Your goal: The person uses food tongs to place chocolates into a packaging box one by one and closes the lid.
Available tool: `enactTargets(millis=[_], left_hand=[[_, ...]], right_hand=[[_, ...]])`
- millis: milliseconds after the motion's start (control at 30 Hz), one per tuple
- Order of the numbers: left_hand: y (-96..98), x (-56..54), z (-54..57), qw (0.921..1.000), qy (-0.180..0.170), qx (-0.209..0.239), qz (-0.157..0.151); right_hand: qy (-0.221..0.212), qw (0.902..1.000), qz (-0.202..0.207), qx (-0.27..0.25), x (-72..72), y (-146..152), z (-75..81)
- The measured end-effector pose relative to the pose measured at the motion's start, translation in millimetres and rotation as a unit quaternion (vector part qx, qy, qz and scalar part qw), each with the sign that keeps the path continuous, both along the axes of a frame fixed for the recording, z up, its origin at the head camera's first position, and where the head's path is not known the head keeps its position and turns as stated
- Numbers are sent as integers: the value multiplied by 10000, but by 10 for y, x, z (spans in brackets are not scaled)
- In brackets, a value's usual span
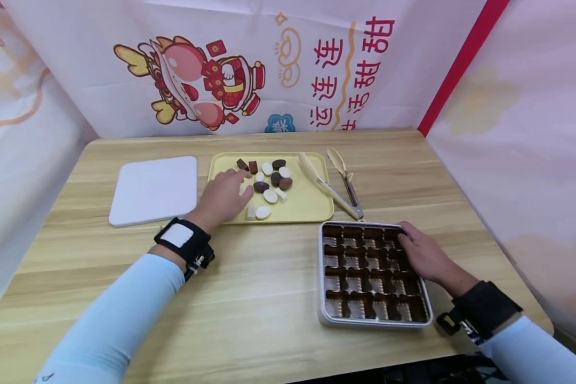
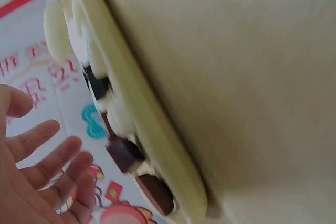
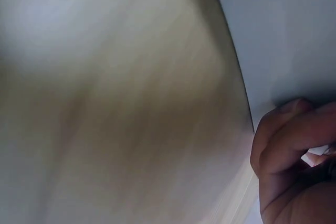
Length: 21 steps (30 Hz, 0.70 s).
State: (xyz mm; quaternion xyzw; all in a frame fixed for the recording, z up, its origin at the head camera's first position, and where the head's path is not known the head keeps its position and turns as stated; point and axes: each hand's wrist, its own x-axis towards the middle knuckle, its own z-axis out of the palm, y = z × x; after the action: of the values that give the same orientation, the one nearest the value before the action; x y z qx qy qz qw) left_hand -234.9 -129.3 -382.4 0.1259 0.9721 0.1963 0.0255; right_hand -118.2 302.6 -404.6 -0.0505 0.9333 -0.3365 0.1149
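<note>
My left hand hovers over the left part of a yellow tray, fingers spread and pointing at the sweets. Nothing shows in its palm; the left wrist view has the fingers loosely bent beside the tray's edge. On the tray lie dark chocolate squares, dark egg-shaped chocolates, white egg-shaped ones and white blocks. My right hand grips the far right corner of a silver tin, thumb over the rim and curled fingers against its outer wall. Brown compartments line the tin.
Tongs lean across the tray's right edge, their hinge end near the tin's far side. A white flat lid or board lies left of the tray. Printed cloth hangs behind the wooden table.
</note>
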Motion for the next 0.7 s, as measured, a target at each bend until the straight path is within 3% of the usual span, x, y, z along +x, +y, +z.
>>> enactTargets(millis=[267, 400, 467, 567, 700], left_hand=[[137, 369, -136, 9924, -451, 944, -656], [131, 558, -179, 9865, -741, 1056, -1010], [105, 627, -199, 9859, -803, 1056, -1016], [45, 665, -230, 9865, -802, 1104, -903], [-39, 625, -271, 9862, -711, 1261, -797]], right_hand=[[114, 9998, 122, -135, -191, -665, -55], [184, 9991, 257, -289, -250, -946, -90], [203, 9983, 345, -427, -282, -1064, -105], [232, 9976, 401, -522, -332, -1204, -120], [154, 9982, 339, -460, -380, -1327, -132]])
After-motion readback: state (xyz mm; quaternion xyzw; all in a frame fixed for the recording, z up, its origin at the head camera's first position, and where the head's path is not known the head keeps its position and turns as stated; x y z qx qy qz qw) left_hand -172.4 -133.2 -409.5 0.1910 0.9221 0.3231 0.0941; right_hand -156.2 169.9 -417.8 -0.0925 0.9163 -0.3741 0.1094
